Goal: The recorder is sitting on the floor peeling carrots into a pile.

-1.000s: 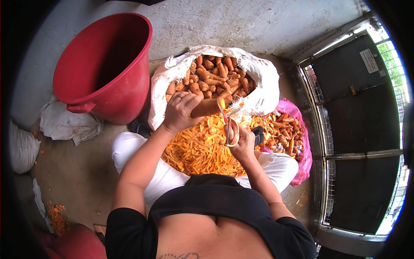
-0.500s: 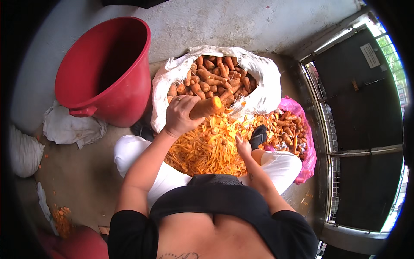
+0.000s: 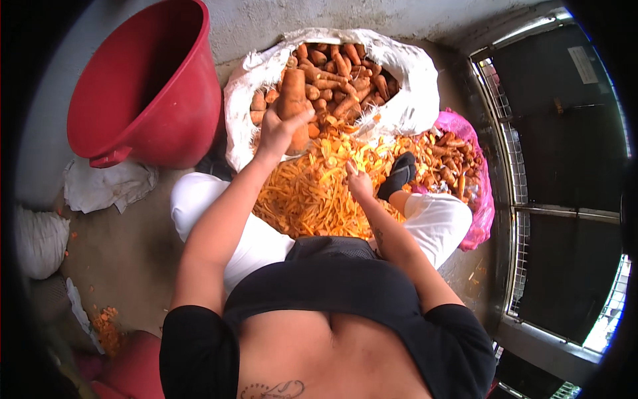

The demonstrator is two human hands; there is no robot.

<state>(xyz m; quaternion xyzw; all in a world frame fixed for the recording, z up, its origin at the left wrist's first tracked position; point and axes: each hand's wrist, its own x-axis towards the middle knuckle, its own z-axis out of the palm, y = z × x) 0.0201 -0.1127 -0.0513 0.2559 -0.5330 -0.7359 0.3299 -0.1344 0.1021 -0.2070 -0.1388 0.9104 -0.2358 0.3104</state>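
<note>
My left hand [image 3: 278,135] grips a thick, brown-skinned carrot [image 3: 292,100], which stands nearly upright in front of an open white sack [image 3: 415,90]. Unpeeled carrots [image 3: 339,90] fill the sack's mouth. To the right and a little nearer, my right hand [image 3: 359,183] is closed over a heap of orange carrot peelings [image 3: 302,206]. What its fingers hold is too small and unclear to name. The two hands are apart, and the heap lies between my legs.
A large red tub [image 3: 176,113] stands tilted at the left, beside a crumpled white cloth [image 3: 109,186]. A pink plastic bag [image 3: 482,219] holding carrot pieces sits at the right, near a dark metal gate [image 3: 565,166]. A white bundle [image 3: 40,243] lies far left.
My left hand has turned the carrot from lying toward the right, cut orange end showing, to nearly upright. My right hand stays over the peelings. The whole view has shifted.
</note>
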